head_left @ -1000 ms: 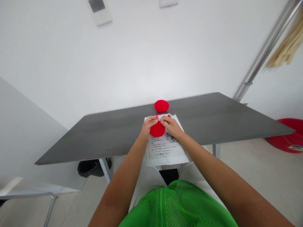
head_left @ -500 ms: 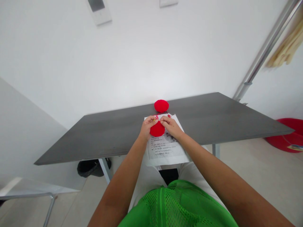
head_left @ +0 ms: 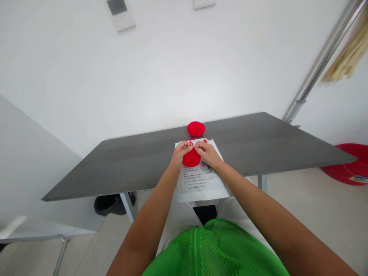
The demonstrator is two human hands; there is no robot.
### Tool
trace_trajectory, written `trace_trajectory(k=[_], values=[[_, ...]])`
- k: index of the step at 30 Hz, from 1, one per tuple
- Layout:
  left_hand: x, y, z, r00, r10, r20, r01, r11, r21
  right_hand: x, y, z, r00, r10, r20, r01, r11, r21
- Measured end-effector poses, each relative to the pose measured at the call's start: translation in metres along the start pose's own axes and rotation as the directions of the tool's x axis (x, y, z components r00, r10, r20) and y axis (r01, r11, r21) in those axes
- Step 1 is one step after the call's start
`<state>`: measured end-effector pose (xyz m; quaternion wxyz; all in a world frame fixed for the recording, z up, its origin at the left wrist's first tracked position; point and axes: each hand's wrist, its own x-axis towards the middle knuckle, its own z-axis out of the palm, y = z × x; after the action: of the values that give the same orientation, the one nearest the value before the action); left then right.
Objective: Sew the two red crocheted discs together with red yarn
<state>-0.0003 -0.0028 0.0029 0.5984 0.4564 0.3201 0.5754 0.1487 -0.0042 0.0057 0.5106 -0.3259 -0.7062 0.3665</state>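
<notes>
- The black bin (head_left: 110, 204) stood on the floor under the left part of the grey surface (head_left: 138, 165), whose length ran left to right along the wall.
- The left hand (head_left: 178, 154) came in over the sheet's left edge; its fingers were pinching the red disc near its far left rim.
- A small yellow bit (head_left: 188, 146) showed at those fingers, too small to identify.
- A red loop (head_left: 191, 143) rose just beyond the disc's far rim, between the two hands.
- The disc (head_left: 191, 158) was over the sheet's far half, its broad face turned up, its plain curved rim pointing back toward the person. It looked round, with no clear long axis; whether it touched the sheet could not be told.
- The second red piece (head_left: 196, 129) sat beyond the hands near the wall, its outline longer from left to right.
- The printed sheet (head_left: 202, 188) overhung the near edge.
- The right hand (head_left: 209, 153) reached in from the right; its fingers were bunched together at the disc's far right rim, their exact hold unclear.
</notes>
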Motion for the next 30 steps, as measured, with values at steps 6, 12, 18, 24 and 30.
trace_trajectory(k=[6,12,18,24,30], values=[[-0.0007,0.0011,0.0,1.0,0.0,0.006,0.0,1.0,-0.011,-0.0002,0.0,0.0012,1.0,-0.017,-0.013,0.017,1.0,-0.011],[0.0004,-0.0007,-0.0001,1.0,0.016,0.008,-0.016,1.0,-0.014,-0.0005,-0.0001,0.0006,0.999,-0.028,-0.023,0.027,0.999,-0.026],[0.0021,-0.0034,-0.0014,0.999,0.03,0.012,-0.03,0.999,-0.016,-0.0007,-0.0012,-0.0001,0.999,-0.035,-0.018,0.034,0.999,-0.033],[0.0022,-0.0041,-0.0017,0.999,0.03,0.013,-0.03,0.999,-0.016,-0.0001,0.0013,0.0003,0.999,-0.032,-0.018,0.031,0.999,-0.042],[0.0015,-0.0035,-0.0025,1.0,0.013,0.015,-0.013,1.0,-0.019,0.0,0.0026,0.0014,0.999,-0.037,-0.027,0.035,0.998,-0.05]])
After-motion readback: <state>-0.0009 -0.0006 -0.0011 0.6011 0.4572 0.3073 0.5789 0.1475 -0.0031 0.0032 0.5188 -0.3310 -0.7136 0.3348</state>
